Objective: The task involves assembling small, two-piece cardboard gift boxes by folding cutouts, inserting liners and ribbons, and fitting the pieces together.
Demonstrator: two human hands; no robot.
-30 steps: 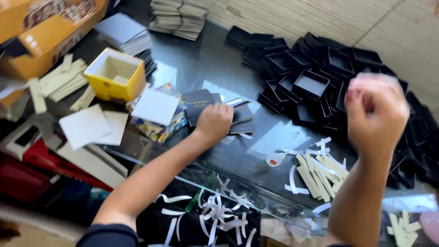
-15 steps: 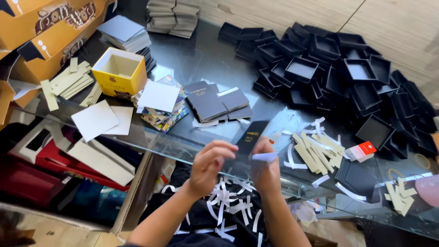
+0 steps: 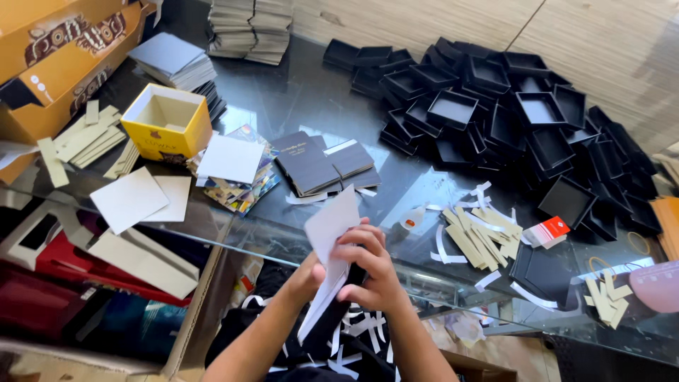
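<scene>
We see both hands meeting at the near edge of the glass tabletop (image 3: 297,106). The right hand (image 3: 371,265) curls over a white paper sheet (image 3: 332,226), its fingers pinching the sheet against a dark flat piece (image 3: 356,274) that shows only as a sliver beneath them. The left hand (image 3: 309,277) grips the same bundle from below and is largely hidden behind the paper; both hands are closed on it, neither lies slack.

The paper sheet stands tilted, one corner pointing up and a long strip trailing down toward the lap. We judge it light, thin and easily creased, so a hold near the fold, with fingertips on both faces, would suit it better than a hold at the free corner. The dark piece looks stiffer, like card.

On the tabletop beyond the hands lie a stack of dark booklets (image 3: 322,164), a yellow open box (image 3: 167,120) to the left, loose white cards (image 3: 131,199), a heap of black trays (image 3: 509,113) to the right, and tan strips (image 3: 477,233) mixed with white paper curls.
</scene>
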